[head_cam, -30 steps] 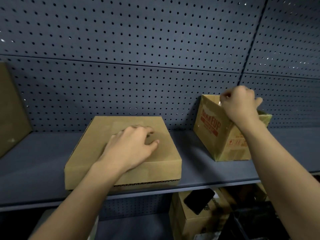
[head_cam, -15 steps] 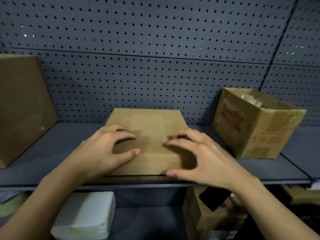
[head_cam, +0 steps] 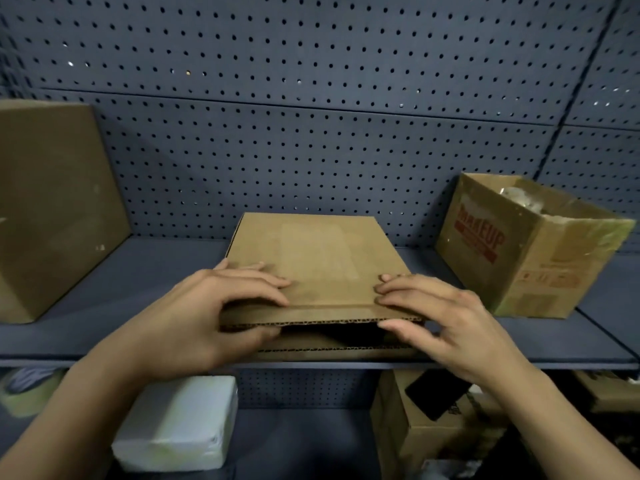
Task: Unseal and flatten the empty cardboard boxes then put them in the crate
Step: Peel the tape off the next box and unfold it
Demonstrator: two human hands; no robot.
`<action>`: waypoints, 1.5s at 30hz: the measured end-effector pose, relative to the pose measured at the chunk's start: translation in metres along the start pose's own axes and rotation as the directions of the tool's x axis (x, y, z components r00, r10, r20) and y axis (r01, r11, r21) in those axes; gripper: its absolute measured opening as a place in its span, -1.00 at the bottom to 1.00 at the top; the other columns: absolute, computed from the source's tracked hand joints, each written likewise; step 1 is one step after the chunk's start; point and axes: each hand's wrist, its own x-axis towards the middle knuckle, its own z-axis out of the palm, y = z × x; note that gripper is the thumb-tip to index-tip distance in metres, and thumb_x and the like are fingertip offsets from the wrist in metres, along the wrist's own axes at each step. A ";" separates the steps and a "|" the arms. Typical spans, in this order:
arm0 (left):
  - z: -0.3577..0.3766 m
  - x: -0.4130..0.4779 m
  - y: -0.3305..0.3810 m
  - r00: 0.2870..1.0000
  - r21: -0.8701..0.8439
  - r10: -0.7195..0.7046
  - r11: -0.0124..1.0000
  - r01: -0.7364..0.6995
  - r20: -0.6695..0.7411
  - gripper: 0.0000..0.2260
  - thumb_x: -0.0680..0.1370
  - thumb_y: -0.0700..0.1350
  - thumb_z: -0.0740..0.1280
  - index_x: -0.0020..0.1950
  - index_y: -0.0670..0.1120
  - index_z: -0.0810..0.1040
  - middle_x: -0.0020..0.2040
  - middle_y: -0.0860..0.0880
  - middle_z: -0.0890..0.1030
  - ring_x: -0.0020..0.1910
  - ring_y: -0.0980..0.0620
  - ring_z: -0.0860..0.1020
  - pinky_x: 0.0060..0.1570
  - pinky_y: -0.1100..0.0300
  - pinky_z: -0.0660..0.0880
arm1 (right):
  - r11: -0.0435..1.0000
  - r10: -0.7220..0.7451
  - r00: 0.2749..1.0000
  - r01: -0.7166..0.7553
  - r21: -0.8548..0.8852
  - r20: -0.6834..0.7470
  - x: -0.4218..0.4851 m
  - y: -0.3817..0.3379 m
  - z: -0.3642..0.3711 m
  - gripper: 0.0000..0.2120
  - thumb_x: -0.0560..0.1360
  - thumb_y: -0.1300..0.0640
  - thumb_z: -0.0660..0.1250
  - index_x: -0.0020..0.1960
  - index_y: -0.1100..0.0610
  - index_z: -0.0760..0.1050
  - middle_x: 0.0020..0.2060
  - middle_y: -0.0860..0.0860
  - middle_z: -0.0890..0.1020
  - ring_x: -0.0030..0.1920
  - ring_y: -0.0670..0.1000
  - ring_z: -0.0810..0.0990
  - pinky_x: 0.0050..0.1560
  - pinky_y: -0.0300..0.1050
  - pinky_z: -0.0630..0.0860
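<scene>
A flat brown cardboard box (head_cam: 318,258) lies on the grey shelf (head_cam: 104,327) in the middle. Its lid is raised a little at the front edge, and a dark gap shows beneath it. My left hand (head_cam: 211,317) grips the lid's front left corner, fingers on top and thumb under the edge. My right hand (head_cam: 440,317) holds the front right corner the same way. No crate is in view.
An open box with red print (head_cam: 519,251) stands on the shelf at the right, and a large plain box (head_cam: 52,209) at the left. Below the shelf are a white block (head_cam: 176,424), a tape roll (head_cam: 27,393) and another box (head_cam: 422,431). Pegboard backs the shelf.
My right hand left the printed box and came to the flat box. Both hands moved to its front corners, and the lid's front edge has lifted, opening a gap.
</scene>
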 end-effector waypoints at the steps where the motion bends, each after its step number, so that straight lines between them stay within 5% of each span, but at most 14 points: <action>1: 0.000 0.000 -0.002 0.999 -0.058 0.004 0.998 -0.006 -0.032 -0.60 0.39 0.36 0.30 0.19 0.33 0.56 0.30 0.45 0.47 0.45 0.39 0.24 0.54 0.01 0.06 | 0.997 0.049 0.998 -0.046 0.065 -0.049 0.000 0.000 0.002 -0.54 0.54 -0.23 0.29 0.06 0.15 0.67 0.05 -0.03 0.69 0.21 -0.10 0.62 0.16 0.06 0.58; 4: 0.001 0.003 0.001 0.993 -0.209 -0.058 0.977 0.036 -0.100 -0.73 0.39 0.31 0.40 0.00 0.24 0.68 0.13 0.37 0.61 0.34 0.41 0.39 0.47 0.30 0.15 | 0.955 0.220 0.953 -0.166 0.245 -0.209 0.003 -0.006 0.009 -0.55 0.45 -0.27 0.37 0.01 0.11 0.65 -0.05 -0.11 0.71 0.05 -0.17 0.67 0.06 -0.08 0.61; 7: 0.002 0.004 0.003 0.959 -0.340 -0.182 0.935 0.101 -0.216 -0.76 0.24 0.19 0.52 -0.25 0.07 0.72 -0.07 0.25 0.70 0.15 0.37 0.56 0.15 0.59 0.32 | 0.907 0.348 0.871 -0.221 0.358 -0.346 0.008 -0.011 0.018 -0.62 0.40 -0.26 0.43 0.03 -0.01 0.59 -0.18 -0.18 0.68 -0.10 -0.15 0.67 -0.02 -0.22 0.58; 12: 0.015 0.002 -0.005 0.836 -0.320 -0.262 0.941 0.111 -0.482 -0.60 0.14 0.33 0.53 -0.27 0.05 0.64 -0.28 0.16 0.67 -0.25 0.15 0.62 -0.31 0.41 0.47 | 0.883 0.434 0.804 -0.288 0.372 -0.407 0.014 -0.016 0.035 -0.72 0.48 -0.11 0.36 0.17 -0.09 0.54 -0.07 -0.15 0.58 -0.03 -0.10 0.59 0.02 -0.16 0.52; 16: 0.023 0.000 -0.002 0.826 -0.317 -0.220 0.947 0.053 -0.519 -0.58 0.22 0.14 0.54 -0.03 0.04 0.52 -0.16 0.22 0.70 -0.02 0.26 0.65 0.10 0.13 0.54 | 0.880 0.447 0.834 -0.346 0.326 -0.323 0.008 -0.022 0.042 -0.74 0.55 -0.13 0.25 0.20 -0.08 0.47 0.13 -0.08 0.43 0.17 -0.17 0.52 0.17 -0.33 0.41; 20: 0.039 -0.001 -0.009 0.826 -0.343 -0.168 0.939 -0.032 -0.537 -0.34 0.27 0.04 0.55 0.28 0.15 0.31 -0.01 0.15 0.69 0.21 0.20 0.58 0.41 0.05 0.35 | 0.874 0.479 0.847 -0.434 0.218 -0.230 0.002 -0.026 0.047 -0.43 0.40 0.01 0.54 0.29 -0.15 0.31 0.24 -0.06 0.35 0.25 -0.37 0.32 0.21 -0.57 0.21; 22: 0.050 0.000 -0.014 0.810 -0.301 -0.139 0.953 -0.048 -0.570 -0.20 0.30 -0.11 0.59 0.36 0.20 0.19 0.03 0.16 0.66 0.26 0.20 0.54 0.41 0.28 0.28 | 0.846 0.530 0.822 -0.497 0.195 -0.207 0.001 -0.026 0.050 -0.32 0.38 0.08 0.56 0.34 -0.20 0.26 0.27 -0.09 0.31 0.16 -0.43 0.30 0.13 -0.64 0.19; 25: 0.059 0.000 -0.023 0.785 -0.277 -0.106 0.957 -0.087 -0.611 -0.12 0.35 -0.34 0.57 0.43 0.15 0.13 0.07 0.10 0.64 0.27 0.08 0.55 0.35 0.32 0.32 | 0.843 0.537 0.815 -0.510 0.171 -0.216 -0.002 -0.024 0.051 -0.30 0.44 0.18 0.50 0.41 -0.20 0.24 0.28 -0.11 0.33 0.14 -0.46 0.30 0.12 -0.53 0.29; 27: 0.058 -0.002 -0.026 0.792 -0.280 -0.089 0.954 -0.107 -0.605 -0.16 0.37 -0.28 0.54 0.45 0.11 0.11 0.09 0.08 0.62 0.28 0.05 0.54 0.35 0.32 0.31 | 0.842 0.539 0.816 -0.516 0.160 -0.206 -0.002 -0.023 0.047 -0.30 0.45 0.20 0.47 0.40 -0.26 0.23 0.26 -0.14 0.34 0.15 -0.50 0.29 0.06 -0.43 0.34; 30: 0.056 -0.004 -0.024 0.815 -0.249 -0.056 0.962 -0.110 -0.577 -0.19 0.37 -0.21 0.46 0.46 0.11 0.07 0.13 0.07 0.60 0.35 0.05 0.49 0.40 0.23 0.28 | 0.839 0.542 0.821 -0.515 0.176 -0.181 -0.003 -0.024 0.043 -0.29 0.43 0.20 0.46 0.37 -0.32 0.23 0.25 -0.20 0.34 0.15 -0.50 0.31 0.01 -0.53 0.32; 35: 0.040 -0.016 -0.019 0.913 -0.357 -0.037 0.926 -0.121 -0.405 -0.39 0.34 -0.11 0.29 0.39 0.12 0.31 0.30 0.07 0.53 0.48 0.04 0.34 0.40 0.12 0.27 | 0.845 0.516 0.851 -0.485 0.225 -0.102 -0.010 -0.020 0.033 -0.27 0.44 0.24 0.39 0.39 -0.36 0.21 0.30 -0.25 0.35 0.31 -0.33 0.33 0.21 -0.33 0.29; 39: 0.031 -0.021 -0.028 0.949 -0.372 0.052 0.912 -0.172 -0.312 -0.46 0.31 -0.32 0.24 0.28 -0.07 0.56 0.36 0.10 0.53 0.53 0.07 0.26 0.43 0.26 0.23 | 0.860 0.469 0.883 -0.449 0.241 -0.030 -0.019 -0.013 0.022 -0.28 0.42 0.18 0.24 0.40 -0.43 0.16 0.37 -0.36 0.35 0.40 -0.27 0.32 0.26 -0.40 0.26; 41: 0.026 -0.019 -0.043 0.968 -0.358 0.093 0.918 -0.174 -0.232 -0.44 0.32 -0.33 0.25 0.29 -0.02 0.57 0.40 0.08 0.51 0.55 0.03 0.22 0.47 0.22 0.19 | 0.862 0.450 0.893 -0.433 0.263 -0.004 -0.024 -0.007 0.018 -0.29 0.41 0.22 0.20 0.42 -0.37 0.21 0.39 -0.34 0.36 0.42 -0.24 0.33 0.28 -0.40 0.29; 45: 0.019 -0.010 -0.079 0.977 -0.187 0.208 0.959 -0.215 -0.056 -0.39 0.47 -0.33 0.19 0.43 0.16 0.45 0.52 0.09 0.35 0.59 -0.04 0.11 0.49 0.25 0.13 | 0.885 0.386 0.923 -0.369 0.282 -0.004 -0.033 0.006 0.018 -0.37 0.42 0.29 0.14 0.43 -0.13 0.36 0.44 -0.27 0.38 0.48 -0.18 0.31 0.43 -0.08 0.30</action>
